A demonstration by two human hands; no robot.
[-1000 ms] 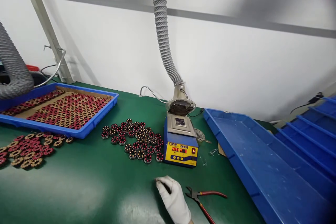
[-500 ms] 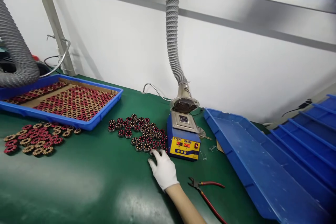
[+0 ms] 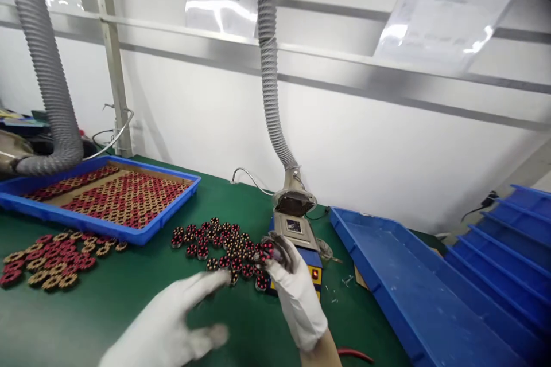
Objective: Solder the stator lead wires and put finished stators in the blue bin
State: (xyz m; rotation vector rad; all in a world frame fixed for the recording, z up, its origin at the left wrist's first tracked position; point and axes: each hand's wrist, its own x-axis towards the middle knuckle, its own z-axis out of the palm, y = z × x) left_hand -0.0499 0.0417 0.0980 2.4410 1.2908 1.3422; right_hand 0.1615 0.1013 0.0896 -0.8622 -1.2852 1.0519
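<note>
My right hand (image 3: 298,295), in a white glove with dark, stained fingertips, pinches a small round red-and-black motor stator (image 3: 266,250) in front of the solder pot (image 3: 301,229). Coming in from the lower left, my gloved left hand (image 3: 166,318) is blurred; its thumb and fingers are apart with nothing between them. Just beyond the left fingertips lies a cluster of similar round stators (image 3: 215,235) on the green bench. The pot's yellow front is mostly hidden behind my right hand.
A blue tray (image 3: 172,215) of red and tan stators stands at left, with a loose group (image 3: 55,264) before it. At right lie a long blue tray (image 3: 387,275) and stacked blue trays (image 3: 508,241). A fume hose (image 3: 270,69) hangs above the pot; a red plier handle (image 3: 355,354) shows below.
My right hand has lifted from the stators' edge and now holds one near the pot. My left hand has entered at lower left. The view has tilted up, leaving most of the pliers out of sight.
</note>
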